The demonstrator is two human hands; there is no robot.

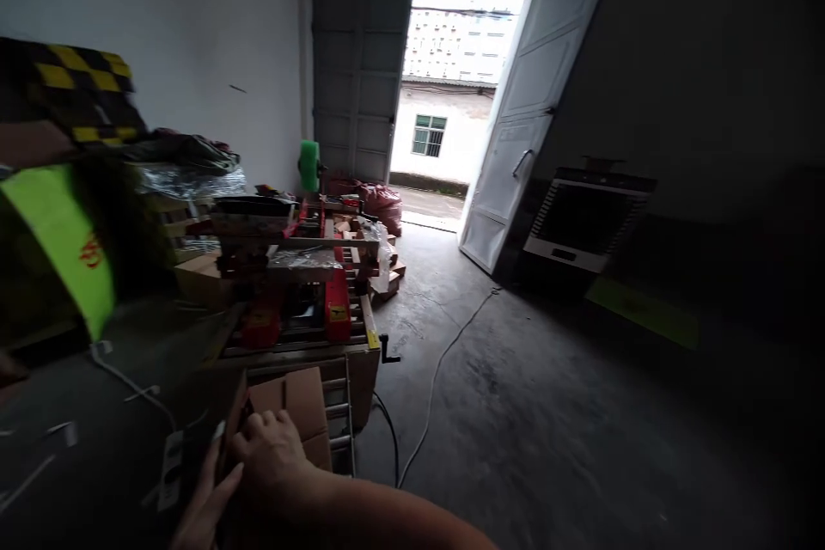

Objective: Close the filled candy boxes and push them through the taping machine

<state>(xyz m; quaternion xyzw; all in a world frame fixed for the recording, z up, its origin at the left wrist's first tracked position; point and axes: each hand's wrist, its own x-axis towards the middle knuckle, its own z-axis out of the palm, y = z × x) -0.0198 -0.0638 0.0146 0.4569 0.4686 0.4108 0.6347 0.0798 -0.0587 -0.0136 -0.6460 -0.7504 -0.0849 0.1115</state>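
A brown cardboard box (306, 404) with raised flaps sits at the near end of a roller conveyor (339, 412). My left hand (210, 490) grips the box's left side, thumb and fingers on either side of the cardboard. Beside it, my right hand (274, 451) is closed, its fingers curled down over the near part of the box. The fingertips of the right hand are hidden. Just beyond the box stands a carton sealing machine (337, 309) with red side parts and a black crank handle (388, 350) on its right.
Left on the floor lie a white power strip (171, 468) and cords. A long cable (438, 369) crosses the floor at right. Cartons (387, 284) and sacks (383, 204) lie beyond the machine. A large metal door (522, 103) stands ajar near an air cooler (586, 219).
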